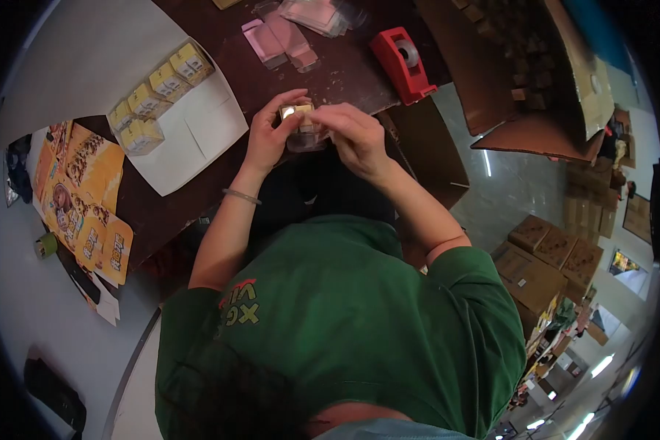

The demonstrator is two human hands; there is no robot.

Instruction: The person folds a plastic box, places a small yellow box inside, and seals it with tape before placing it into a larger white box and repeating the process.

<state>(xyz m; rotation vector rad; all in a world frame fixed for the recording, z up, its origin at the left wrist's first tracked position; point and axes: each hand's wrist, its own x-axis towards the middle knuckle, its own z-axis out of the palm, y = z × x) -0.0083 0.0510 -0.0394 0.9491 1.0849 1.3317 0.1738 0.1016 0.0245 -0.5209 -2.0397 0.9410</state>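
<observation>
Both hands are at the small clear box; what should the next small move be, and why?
Probably have the right hand press the small clear box shut: the left hand holds it, the right hand's fingers are at it, and yellow boxes stand in the white carton. Whether it is open, I can't tell.

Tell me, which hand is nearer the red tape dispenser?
Right. The right hand is left of and below the tape dispenser in view; the left hand is farther left.

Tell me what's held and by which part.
The left hand grips a small clear box by its left side; the right hand is at its right side, exact contact unclear.
</observation>
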